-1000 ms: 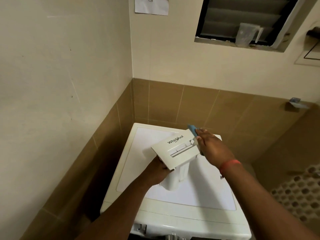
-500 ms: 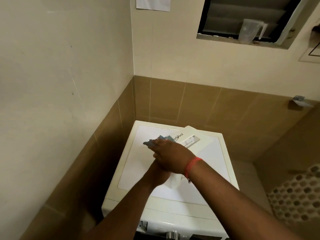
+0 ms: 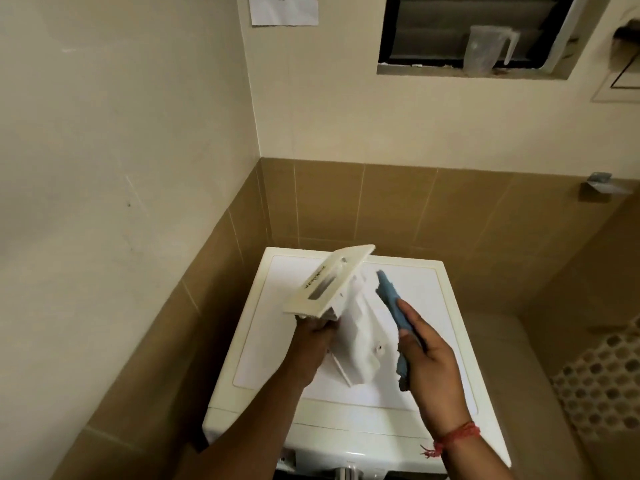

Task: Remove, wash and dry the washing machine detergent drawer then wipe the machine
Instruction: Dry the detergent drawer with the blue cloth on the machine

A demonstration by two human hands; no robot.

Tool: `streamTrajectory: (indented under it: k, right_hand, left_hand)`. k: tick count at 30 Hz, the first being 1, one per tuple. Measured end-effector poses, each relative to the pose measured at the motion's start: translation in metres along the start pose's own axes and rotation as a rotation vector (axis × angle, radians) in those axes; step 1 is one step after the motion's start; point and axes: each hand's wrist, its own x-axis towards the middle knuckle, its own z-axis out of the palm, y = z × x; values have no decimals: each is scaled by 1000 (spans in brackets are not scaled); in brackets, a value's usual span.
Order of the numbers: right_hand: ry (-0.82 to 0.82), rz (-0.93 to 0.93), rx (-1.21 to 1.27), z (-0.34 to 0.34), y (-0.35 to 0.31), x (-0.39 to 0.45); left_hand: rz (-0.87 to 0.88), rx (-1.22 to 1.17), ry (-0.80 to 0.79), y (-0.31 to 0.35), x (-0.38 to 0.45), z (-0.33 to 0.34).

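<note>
My left hand (image 3: 313,336) grips the white detergent drawer (image 3: 349,313) just under its front panel and holds it tilted above the washing machine (image 3: 426,289), the panel facing up and left. My right hand (image 3: 427,362) holds a blue cloth (image 3: 389,297) beside the drawer's right side. The cloth's upper end sticks out past my fingertips and its lower end hangs below my palm. Whether the cloth touches the drawer I cannot tell.
The washing machine stands in a corner, with a cream wall and brown tiles close on the left and behind. A clear plastic jug (image 3: 483,51) stands on the window ledge above. A paper sheet (image 3: 284,8) hangs on the wall. Tiled floor lies at the right.
My right hand with the cloth has moved off the front panel to the drawer's right side. The left hand has turned the drawer so its panel faces left and its body shows.
</note>
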Motion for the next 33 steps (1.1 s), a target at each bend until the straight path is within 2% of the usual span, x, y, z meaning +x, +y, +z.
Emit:
streamTrajectory:
  k: [2,7,13,17,20,24,27,29,31,33]
  right_hand:
    - [71,171,122,-8,17,2]
    - [170,390,368,-26,40,5]
    - [158,519,703,-60,72,13]
    - [76,548,758,-79,79,17]
    - [23,550,743,-88,87,22]
    - [-31,543,729,-89,94,29]
    - [-95,524,695,-80,90,33]
    - [-125,485,627,-68,79,32]
    - [-146,429,498,-53,69,29]
    - [-160,370,349,-31,57,30]
  left_hand:
    - [-90,-106,111,-12,-3,5]
    - [-260,-435,255,-37,-9,25]
    - [-345,-577,353,-63,-27,52]
    - [-385,-629,425,-81,-33,61]
    - [-402,-575,455,-88,-36,62]
    - [-444,-375,477,-95,-39,50]
    - [-506,-302,477,-94,-55,35]
    - [-515,-207,534,-90,-74,20]
    - [-424,-48,683,-80,-92,3]
    - [-214,192,757,-56,-97,-10]
